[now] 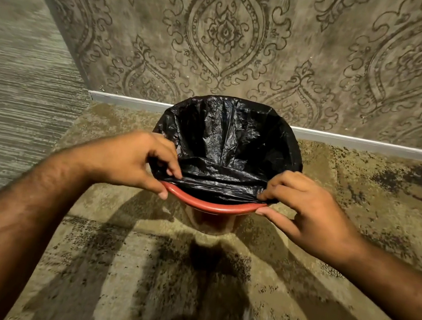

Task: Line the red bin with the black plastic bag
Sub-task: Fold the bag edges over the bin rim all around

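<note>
Red bin (209,206) sits at the centre of the frame on a mottled tan carpet (350,198), close to a patterned wall (250,41) with a pale baseboard (372,144). Only its near rim shows bare; the black plastic bag (228,146) is draped over the far and side rim and hangs crumpled inside. The bag's near edge lies stretched just above the exposed red rim. The left hand (132,160) pinches that edge at the bin's left side, thumb touching the rim. The right hand (305,202) pinches the edge at the right side, thumb under the rim. Striped grey flooring (16,90) fills the left of the frame.
</note>
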A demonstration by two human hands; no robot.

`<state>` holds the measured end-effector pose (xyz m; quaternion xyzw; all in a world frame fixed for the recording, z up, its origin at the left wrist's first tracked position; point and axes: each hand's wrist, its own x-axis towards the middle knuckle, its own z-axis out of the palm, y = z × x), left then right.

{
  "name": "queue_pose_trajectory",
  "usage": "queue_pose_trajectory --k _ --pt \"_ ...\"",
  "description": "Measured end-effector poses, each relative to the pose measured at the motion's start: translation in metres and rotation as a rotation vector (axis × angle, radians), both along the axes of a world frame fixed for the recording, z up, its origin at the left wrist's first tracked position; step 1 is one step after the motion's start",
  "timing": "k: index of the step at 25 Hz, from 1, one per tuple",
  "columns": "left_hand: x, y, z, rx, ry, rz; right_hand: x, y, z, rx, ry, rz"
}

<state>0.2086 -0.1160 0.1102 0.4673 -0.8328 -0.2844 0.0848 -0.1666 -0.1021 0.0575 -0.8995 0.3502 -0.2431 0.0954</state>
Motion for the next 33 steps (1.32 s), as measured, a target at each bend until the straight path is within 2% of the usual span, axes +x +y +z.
queue_pose_trajectory --k 3,10,13,20,28,31,33 --pt "-0.008 0.004 -0.008 -0.081 0.038 -0.03 -0.001 0.004 -0.003 0.002 -0.041 0.006" --pt "-0.002 0.013 -0.019 -0.067 0.255 -0.019 -0.007 0.001 -0.004 -0.019 -0.058 -0.041" --pt "0.003 0.014 -0.017 0.038 0.267 -0.017 -0.009 0.004 -0.003 -0.039 0.009 -0.005" --pt "0.008 0.01 -0.013 0.306 0.008 -0.016 -0.016 0.011 -0.002 -0.191 0.101 0.057" --pt "0.013 0.024 -0.024 0.581 0.028 0.033 -0.021 0.021 -0.019 -0.325 0.168 0.234" --pt "0.011 0.029 -0.029 0.632 -0.014 -0.013 -0.029 0.019 -0.027 -0.326 0.178 0.208" --pt "0.007 0.032 -0.034 0.7 0.082 -0.002 -0.03 0.02 -0.033 -0.281 0.146 0.125"
